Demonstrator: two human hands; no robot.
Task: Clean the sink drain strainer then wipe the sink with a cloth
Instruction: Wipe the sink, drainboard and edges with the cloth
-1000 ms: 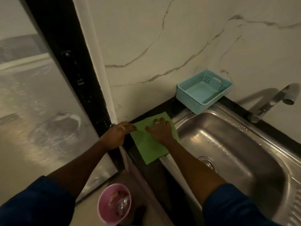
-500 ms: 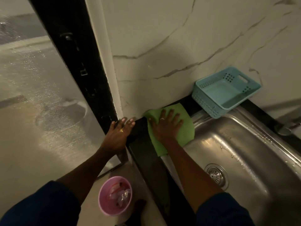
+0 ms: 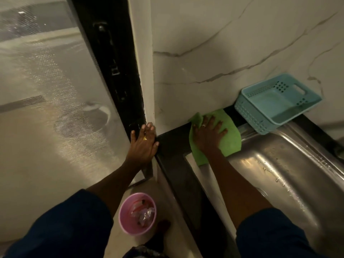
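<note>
the right hand [image 3: 208, 135] lies flat, palm down, fingers spread wide, pressing on a green cloth [image 3: 230, 140]. a ring shows on one finger. the cloth is spread over the back left corner of the black worktop [image 3: 173, 144], where the worktop meets the marble wall [image 3: 223, 53]; its right part overlaps the left rim of the steel sink [image 3: 290, 175], and one corner is bunched up against the wall just beyond the fingertips. a narrow tail of cloth hangs down toward the near edge of the sink rim.

the left hand [image 3: 143, 144] is open too, fingers stretched out and holding nothing, its palm resting at the left end of the worktop beside the dark door frame [image 3: 111, 67]. it also wears a ring. the two hands are apart, with a bare strip of black worktop between them. both forearms are bare below dark blue sleeves [image 3: 61, 228].

a light blue plastic basket [image 3: 277, 103] sits tilted at the back, one edge resting on the sink rim and the other near the wall, just beside the cloth. the sink basin shows water streaks and droplets; the drain strainer is hidden behind the right forearm.

on the floor below, near the worktop's front, stands a small pink bin [image 3: 137, 215] with crumpled clear wrappers inside.
</note>
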